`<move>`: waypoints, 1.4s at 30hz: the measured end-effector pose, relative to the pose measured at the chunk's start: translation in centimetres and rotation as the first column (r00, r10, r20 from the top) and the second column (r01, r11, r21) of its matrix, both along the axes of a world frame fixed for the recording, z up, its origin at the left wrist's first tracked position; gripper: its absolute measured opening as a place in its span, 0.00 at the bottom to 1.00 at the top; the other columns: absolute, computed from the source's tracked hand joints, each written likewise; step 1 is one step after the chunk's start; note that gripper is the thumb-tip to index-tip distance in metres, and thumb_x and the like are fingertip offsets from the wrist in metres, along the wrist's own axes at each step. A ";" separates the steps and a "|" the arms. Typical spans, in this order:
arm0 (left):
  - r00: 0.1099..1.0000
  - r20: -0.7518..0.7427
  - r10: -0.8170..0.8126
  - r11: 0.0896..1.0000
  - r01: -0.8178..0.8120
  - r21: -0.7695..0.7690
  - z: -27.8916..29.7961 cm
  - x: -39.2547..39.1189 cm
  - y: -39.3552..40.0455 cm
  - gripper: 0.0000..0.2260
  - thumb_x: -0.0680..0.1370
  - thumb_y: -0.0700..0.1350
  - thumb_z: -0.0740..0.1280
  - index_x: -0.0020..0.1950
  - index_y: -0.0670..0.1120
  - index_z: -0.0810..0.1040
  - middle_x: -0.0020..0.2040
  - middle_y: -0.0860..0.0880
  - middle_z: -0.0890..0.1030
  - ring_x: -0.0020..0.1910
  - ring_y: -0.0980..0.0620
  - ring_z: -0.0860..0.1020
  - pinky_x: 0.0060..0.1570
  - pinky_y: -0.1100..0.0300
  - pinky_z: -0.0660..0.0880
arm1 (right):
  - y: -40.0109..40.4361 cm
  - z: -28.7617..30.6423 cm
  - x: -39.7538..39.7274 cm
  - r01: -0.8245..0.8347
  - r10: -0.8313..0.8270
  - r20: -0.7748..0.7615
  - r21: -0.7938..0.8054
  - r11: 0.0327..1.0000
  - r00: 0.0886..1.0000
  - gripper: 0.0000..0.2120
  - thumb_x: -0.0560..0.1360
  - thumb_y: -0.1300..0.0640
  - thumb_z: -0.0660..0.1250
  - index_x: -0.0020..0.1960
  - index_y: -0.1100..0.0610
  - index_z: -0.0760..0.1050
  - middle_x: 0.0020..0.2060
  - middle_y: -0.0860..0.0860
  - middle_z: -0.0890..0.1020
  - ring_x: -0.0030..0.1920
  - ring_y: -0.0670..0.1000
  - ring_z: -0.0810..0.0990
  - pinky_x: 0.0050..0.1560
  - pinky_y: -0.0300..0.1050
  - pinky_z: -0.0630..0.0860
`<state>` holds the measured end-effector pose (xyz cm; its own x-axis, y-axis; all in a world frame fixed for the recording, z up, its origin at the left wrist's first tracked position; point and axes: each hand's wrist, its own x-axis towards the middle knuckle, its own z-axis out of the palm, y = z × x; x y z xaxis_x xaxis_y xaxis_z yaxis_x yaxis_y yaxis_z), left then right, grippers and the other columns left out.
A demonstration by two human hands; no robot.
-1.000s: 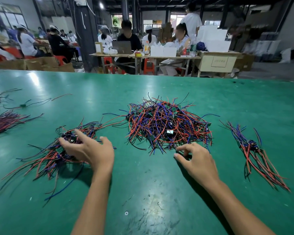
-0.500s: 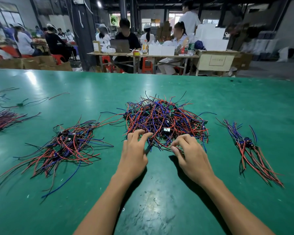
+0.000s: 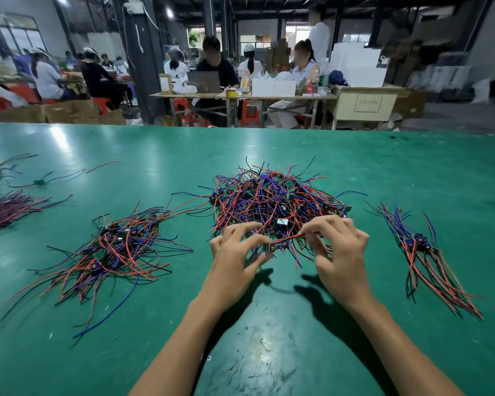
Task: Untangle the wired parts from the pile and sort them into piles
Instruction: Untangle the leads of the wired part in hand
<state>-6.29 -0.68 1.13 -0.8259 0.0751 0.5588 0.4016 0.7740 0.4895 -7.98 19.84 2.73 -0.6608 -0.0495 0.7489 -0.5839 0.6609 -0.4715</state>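
Both hands now lifted slightly at the central pile's (image 3: 275, 201) near edge, left hand (image 3: 235, 264) pinching a small board (image 3: 267, 248), right hand (image 3: 337, 252) apparently pinching its red wire (image 3: 287, 239), mid-table (image 3: 269, 352).

- My only view comes from the camera on my head, looking forward and down across the green table (image 3: 355, 167).
- It sits close above my forearms, with my left hand (image 3: 235, 264) and right hand (image 3: 340, 252) centred.
- Farther off, it takes in the workshop's far desks (image 3: 240, 95).
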 end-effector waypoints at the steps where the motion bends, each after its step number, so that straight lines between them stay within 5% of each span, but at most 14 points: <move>1: 1.000 -0.013 -0.017 0.998 0.018 0.064 0.1 0.0 0.2 0.09 0.75 0.51 0.74 0.53 0.61 0.81 0.61 0.64 0.78 0.65 0.64 0.69 0.58 0.58 0.56 | 0.1 0.1 0.0 0.016 -0.017 -0.022 -0.025 1.000 1.000 0.12 0.73 0.59 0.67 0.48 0.42 0.78 0.49 0.38 0.80 0.55 0.43 0.75 0.52 0.47 0.58; 4: 0.996 -0.058 -0.070 0.959 0.083 0.270 0.5 0.2 0.5 0.09 0.73 0.51 0.77 0.52 0.60 0.82 0.46 0.64 0.84 0.50 0.62 0.80 0.57 0.62 0.61 | 0.7 0.0 -0.4 0.107 -0.109 -0.014 -0.081 0.991 0.994 0.16 0.71 0.64 0.68 0.49 0.43 0.79 0.50 0.40 0.79 0.54 0.46 0.73 0.50 0.45 0.57; 8: 0.971 -0.229 -0.070 0.943 0.140 0.303 0.9 0.3 0.2 0.08 0.74 0.43 0.77 0.52 0.47 0.86 0.45 0.57 0.85 0.45 0.61 0.82 0.49 0.62 0.78 | 1.5 0.3 -0.8 0.213 -0.219 -0.029 -0.132 0.968 0.975 0.09 0.75 0.60 0.74 0.51 0.46 0.83 0.44 0.46 0.74 0.46 0.49 0.70 0.46 0.45 0.65; 11: 0.964 -0.261 -0.058 0.958 0.127 0.257 0.8 0.2 0.3 0.05 0.76 0.41 0.75 0.52 0.45 0.86 0.45 0.55 0.85 0.44 0.62 0.82 0.45 0.63 0.78 | 1.3 0.7 -0.2 0.037 -0.013 0.150 -0.162 0.986 0.989 0.10 0.77 0.52 0.72 0.57 0.41 0.80 0.30 0.43 0.78 0.31 0.45 0.74 0.36 0.42 0.70; 13: 0.983 -0.183 0.010 0.935 0.056 0.351 0.8 0.2 0.6 0.03 0.76 0.43 0.75 0.50 0.47 0.86 0.44 0.57 0.85 0.41 0.62 0.81 0.42 0.61 0.78 | 0.5 0.7 0.5 -0.104 0.151 0.271 -0.180 0.978 0.951 0.11 0.77 0.55 0.71 0.57 0.42 0.78 0.29 0.42 0.82 0.27 0.47 0.77 0.34 0.42 0.76; 16: 0.998 -0.039 0.054 0.869 -0.028 0.495 0.8 0.1 0.9 0.02 0.77 0.46 0.74 0.47 0.50 0.86 0.40 0.59 0.85 0.37 0.63 0.79 0.39 0.63 0.74 | -1.0 0.4 1.2 -0.268 0.361 0.365 -0.283 0.921 0.858 0.11 0.74 0.64 0.69 0.44 0.48 0.78 0.41 0.43 0.87 0.38 0.48 0.86 0.36 0.41 0.79; 19: 0.999 0.030 0.027 0.858 -0.039 0.513 0.8 0.2 1.1 0.02 0.77 0.46 0.74 0.45 0.50 0.86 0.37 0.60 0.84 0.34 0.64 0.77 0.37 0.70 0.70 | -1.5 -0.5 0.7 -0.273 0.267 0.536 -0.071 0.960 0.801 0.09 0.75 0.59 0.72 0.49 0.45 0.84 0.57 0.40 0.84 0.54 0.46 0.84 0.52 0.44 0.80; 22: 0.991 0.120 -0.061 0.865 -0.007 0.501 0.9 0.3 1.2 0.04 0.78 0.45 0.73 0.43 0.49 0.86 0.35 0.58 0.84 0.35 0.61 0.80 0.39 0.70 0.73 | -1.7 -0.8 0.3 -0.249 0.461 0.549 -0.417 0.874 0.697 0.13 0.80 0.59 0.68 0.65 0.52 0.78 0.60 0.47 0.83 0.61 0.46 0.81 0.62 0.43 0.77; 24: 0.979 0.170 -0.114 0.873 0.017 0.487 1.0 0.4 1.3 0.04 0.78 0.44 0.73 0.43 0.48 0.86 0.34 0.55 0.84 0.34 0.61 0.80 0.38 0.68 0.73 | -1.5 -0.6 0.0 -0.198 0.540 0.433 -0.619 0.760 0.722 0.10 0.81 0.60 0.67 0.62 0.56 0.79 0.55 0.50 0.86 0.53 0.47 0.84 0.53 0.37 0.78; 27: 0.943 0.261 -0.207 0.868 0.054 0.494 1.1 0.7 1.4 0.02 0.77 0.42 0.73 0.47 0.48 0.86 0.35 0.51 0.85 0.31 0.59 0.79 0.34 0.64 0.75 | -1.1 -0.5 -0.2 -0.171 0.535 0.348 -0.694 0.699 0.770 0.07 0.78 0.56 0.70 0.52 0.57 0.84 0.46 0.53 0.88 0.44 0.49 0.85 0.48 0.36 0.78; 31: 0.732 0.430 -0.529 0.601 -0.034 0.798 1.8 1.0 1.9 0.17 0.78 0.33 0.65 0.65 0.46 0.77 0.47 0.41 0.85 0.36 0.43 0.84 0.33 0.56 0.81 | -0.9 -0.2 -0.2 -0.133 0.556 0.379 -0.728 0.673 0.740 0.10 0.72 0.48 0.73 0.46 0.53 0.87 0.41 0.53 0.88 0.39 0.45 0.82 0.42 0.33 0.77; 34: 0.613 0.371 -0.697 0.436 -0.048 0.899 2.5 1.1 1.9 0.17 0.75 0.41 0.67 0.63 0.43 0.79 0.53 0.40 0.85 0.43 0.37 0.85 0.42 0.51 0.84 | -0.7 -0.2 -0.1 -0.158 0.580 0.445 -0.685 0.711 0.682 0.12 0.70 0.43 0.74 0.46 0.50 0.88 0.41 0.50 0.88 0.38 0.40 0.81 0.40 0.29 0.73; 39: 0.635 0.413 -0.653 0.535 0.001 0.845 2.6 1.7 2.4 0.11 0.81 0.43 0.67 0.60 0.39 0.82 0.53 0.39 0.85 0.28 0.54 0.76 0.27 0.66 0.71 | -0.9 -0.4 0.1 -0.172 0.587 0.505 -0.648 0.742 0.633 0.14 0.70 0.43 0.75 0.45 0.53 0.88 0.43 0.53 0.88 0.46 0.52 0.86 0.49 0.42 0.78; 42: 0.654 0.482 -0.583 0.599 -0.055 0.799 2.6 1.7 2.6 0.10 0.82 0.40 0.63 0.55 0.38 0.83 0.47 0.40 0.86 0.23 0.55 0.71 0.23 0.67 0.65 | -1.3 -0.8 0.3 -0.158 0.495 0.511 -0.566 0.809 0.703 0.13 0.71 0.42 0.75 0.41 0.51 0.87 0.38 0.51 0.87 0.42 0.49 0.84 0.48 0.48 0.76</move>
<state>-4.56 1.96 3.72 -0.9658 0.2198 -0.1373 -0.1493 -0.0390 0.9880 -7.64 18.55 1.98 -0.9760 -0.1301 0.1746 -0.1878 0.0968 -0.9774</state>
